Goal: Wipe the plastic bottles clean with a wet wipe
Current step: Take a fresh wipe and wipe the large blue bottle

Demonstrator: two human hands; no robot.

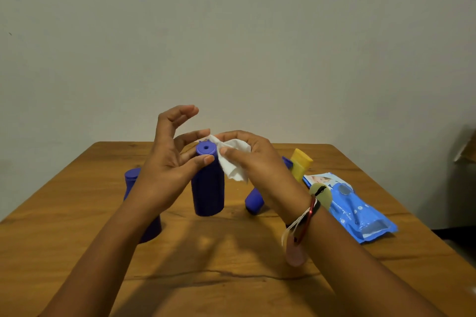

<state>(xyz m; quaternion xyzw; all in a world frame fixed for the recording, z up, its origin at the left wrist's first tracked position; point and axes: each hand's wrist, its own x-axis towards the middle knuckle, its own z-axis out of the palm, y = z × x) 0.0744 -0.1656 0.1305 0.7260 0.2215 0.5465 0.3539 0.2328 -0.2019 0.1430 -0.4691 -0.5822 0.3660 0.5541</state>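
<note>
The upright blue plastic bottle [207,183] is steadied by the left hand [164,162]; the crumpled white wet wipe [233,159] is pinched by the right hand [253,159] at its cap. Three other bottles appear unattended.

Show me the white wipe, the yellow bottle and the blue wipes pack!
white wipe [233,162]: head view, its crumpled middle.
yellow bottle [300,163]: head view, its yellow cap.
blue wipes pack [360,216]: head view, its blue front.

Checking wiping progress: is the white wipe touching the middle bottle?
Touching. The head view shows the wipe pressed against the middle bottle just under its cap.
</note>
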